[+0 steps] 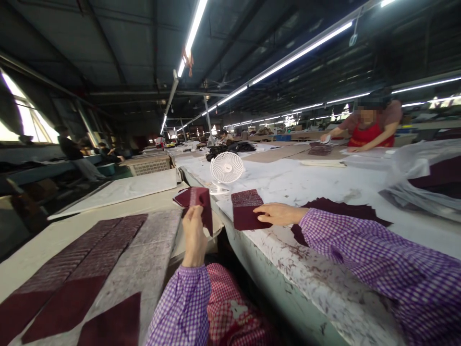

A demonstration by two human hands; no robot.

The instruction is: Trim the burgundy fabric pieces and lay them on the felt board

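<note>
My left hand point(193, 234) is raised in the gap between two tables, fingers pinched on a dark red fabric piece point(197, 201) held upright. My right hand point(279, 214) rests on the white table point(288, 185) to the right, fingers laid flat on a small stack of dark red fabric pieces point(246, 209) near the table edge. More dark red pieces point(342, 209) lie spread behind my right wrist. Both arms wear purple checked sleeves.
Rows of dark red and grey pieces point(101, 259) lie on the left table. A small white fan point(226, 169) stands on the right table. Plastic bags point(421, 182) with fabric lie far right. A person in red point(367, 129) works at a far table; another stands at left.
</note>
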